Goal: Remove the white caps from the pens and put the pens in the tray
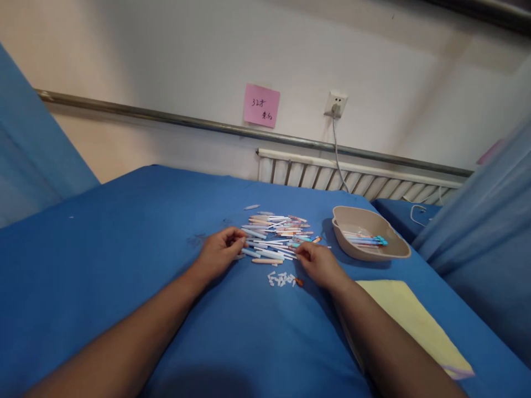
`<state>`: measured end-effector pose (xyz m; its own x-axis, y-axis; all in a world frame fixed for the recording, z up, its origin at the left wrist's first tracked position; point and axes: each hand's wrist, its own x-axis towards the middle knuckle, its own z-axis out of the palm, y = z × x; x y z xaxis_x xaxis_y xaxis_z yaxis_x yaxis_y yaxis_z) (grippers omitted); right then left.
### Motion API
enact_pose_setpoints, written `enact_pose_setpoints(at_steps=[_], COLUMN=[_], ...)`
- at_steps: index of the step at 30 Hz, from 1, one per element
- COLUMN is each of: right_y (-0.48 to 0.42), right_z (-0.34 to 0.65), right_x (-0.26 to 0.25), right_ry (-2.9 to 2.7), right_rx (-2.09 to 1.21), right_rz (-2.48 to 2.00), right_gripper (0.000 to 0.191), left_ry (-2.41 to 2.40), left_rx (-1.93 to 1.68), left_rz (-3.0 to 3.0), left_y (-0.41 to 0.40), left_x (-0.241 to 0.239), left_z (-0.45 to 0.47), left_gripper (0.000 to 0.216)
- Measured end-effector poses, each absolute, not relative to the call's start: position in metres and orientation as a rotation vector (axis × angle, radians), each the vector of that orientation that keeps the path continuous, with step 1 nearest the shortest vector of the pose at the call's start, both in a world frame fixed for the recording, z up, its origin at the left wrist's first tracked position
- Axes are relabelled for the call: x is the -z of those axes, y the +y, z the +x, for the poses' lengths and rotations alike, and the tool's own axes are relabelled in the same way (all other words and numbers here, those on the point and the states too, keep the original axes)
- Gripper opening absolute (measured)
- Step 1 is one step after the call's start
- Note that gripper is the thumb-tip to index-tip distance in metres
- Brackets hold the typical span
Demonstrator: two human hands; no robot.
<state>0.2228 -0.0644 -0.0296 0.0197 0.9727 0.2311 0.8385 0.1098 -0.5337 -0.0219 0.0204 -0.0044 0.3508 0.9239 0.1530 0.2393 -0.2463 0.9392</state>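
Head view, person's own two hands over the blue cloth [186, 326]. Pile of slim pen-like parts [271, 240] sits between both hands: white sticks, pale blue tubes, peach tubes, mostly lying crosswise. Left grip [218, 251] is at the pile's left end, thumb and fingers drawn together by the blue tube ends; can't tell from here if anything is pinched. Right grip [321, 262] is at the right end, fingertips bunched by the white stick ends; again can't tell whether it has hold of one.

One peach tube [267, 261] lies along the pile's near edge, between the hands. Small white bits [281, 279] are scattered just nearer the person, with an orange-brown piece [298, 282] beside them. A pale tube [251, 207] lies off on the far side, apart from the pile.

Beige basin [392, 252] stands beyond the right hand, apart from it, with blue-ended pens [365, 240] inside. Yellow cloth [404, 309] lies flat by the right forearm. Pink note [261, 105] and plugged socket [335, 104] on the wall behind.
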Motion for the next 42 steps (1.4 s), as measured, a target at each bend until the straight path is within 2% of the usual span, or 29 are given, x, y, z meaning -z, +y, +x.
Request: enact_pose_setpoints(at_steps=[11,16,21,26,34,42], right_y=[-0.064,-0.063,-0.066,-0.066,-0.052,-0.057], right_z=[0.196,0.193,0.201,0.21,0.219,0.222], right_x=[0.021,0.022,0.022,0.024,0.038,0.03], right_ry=[-2.226,-2.317,-2.287,-1.914,-1.152,-0.834], right_rx=[-0.144,-0.02,-0.089,-0.264,-0.808,-1.025], right_rz=[-1.885,-1.943,-1.878,-1.721,-1.276,-1.063], right_gripper=[0.019,0.023,0.018,0.011,0.025,0.03], left_ry=[0.823,0.832,0.884,0.887,1.009,0.973], left_rx=[-0.503,-0.37,-0.364,-0.455,-0.641,-0.813], left_rz=[2.571,2.719,2.732,2.636,2.328,2.266], left_y=[0.004,0.001,-0.002,-0.002,0.002,0.002], left_x=[0.01,0.01,0.008,0.003,-0.002,0.0], left_z=[-0.01,-0.008,-0.008,-0.01,-0.013,-0.014], left_gripper=[0.018,0.015,0.015,0.014,0.016,0.018])
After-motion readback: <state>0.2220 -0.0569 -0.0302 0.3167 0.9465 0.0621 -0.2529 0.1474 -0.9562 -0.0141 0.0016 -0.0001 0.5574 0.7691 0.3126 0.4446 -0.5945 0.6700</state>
